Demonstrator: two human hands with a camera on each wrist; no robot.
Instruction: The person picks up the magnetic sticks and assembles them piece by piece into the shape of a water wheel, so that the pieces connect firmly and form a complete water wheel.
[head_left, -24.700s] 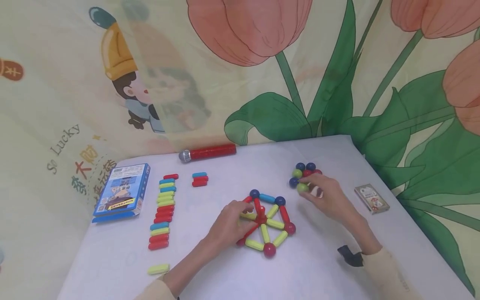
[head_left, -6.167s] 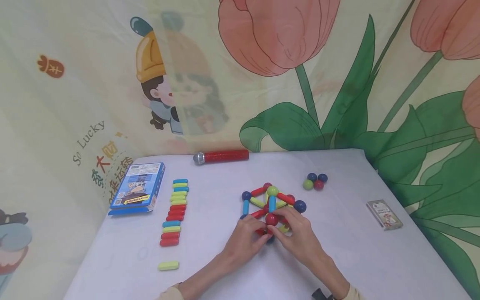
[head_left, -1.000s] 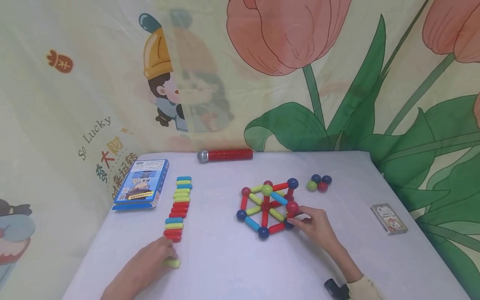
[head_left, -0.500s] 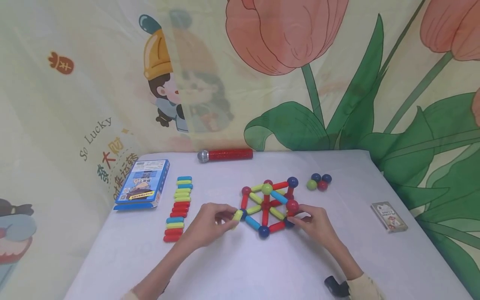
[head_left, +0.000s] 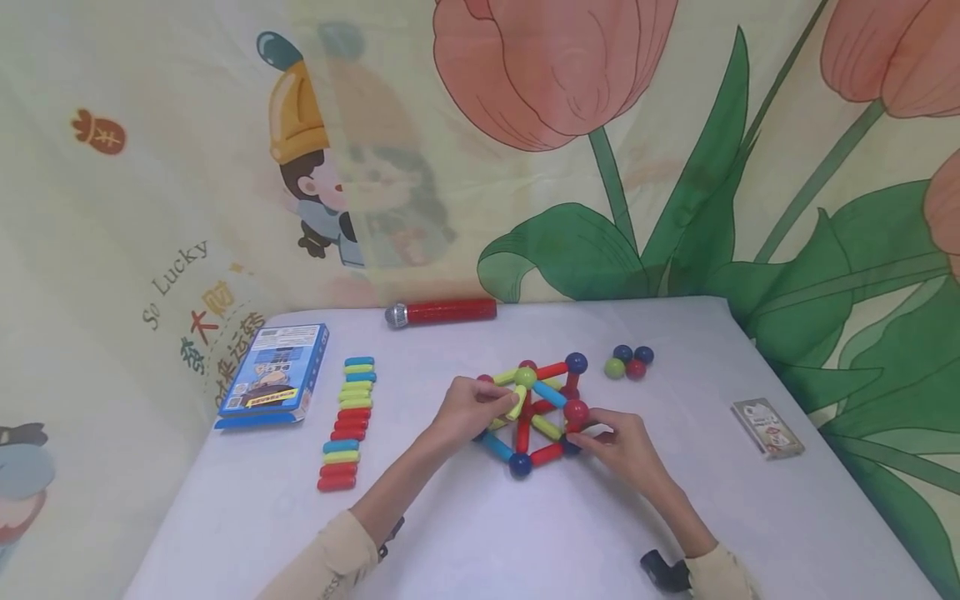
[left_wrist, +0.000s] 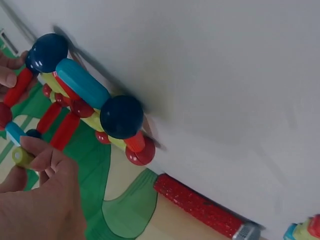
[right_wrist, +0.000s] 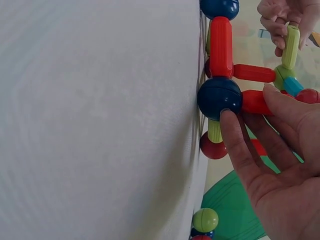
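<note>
A magnetic stick-and-ball frame sits mid-table, with a navy ball (head_left: 521, 465) at its near corner. My left hand (head_left: 467, 410) pinches a yellow-green magnetic stick (head_left: 517, 402) between thumb and fingers. The stick's far end meets the raised green ball (head_left: 526, 377), from which a blue stick (head_left: 551, 394) runs to a red ball (head_left: 576, 412). On the frame's right side my right hand (head_left: 618, 440) steadies an upright red magnetic stick (right_wrist: 255, 101) below that red ball, one fingertip against the navy ball (right_wrist: 220, 97) at its foot. The left hand hides the frame's left corner in the head view.
Left of the frame runs a column of red, blue and yellow-green sticks (head_left: 350, 422), beside a blue box (head_left: 273, 375). A red microphone (head_left: 442, 312) lies at the back edge. Several loose balls (head_left: 635, 369) and a small card box (head_left: 767, 427) are on the right.
The left hand has taken the lone yellow-green stick from the left of the table and brought it to the green ball. The right hand keeps its hold. Earlier, the frame was lower.
</note>
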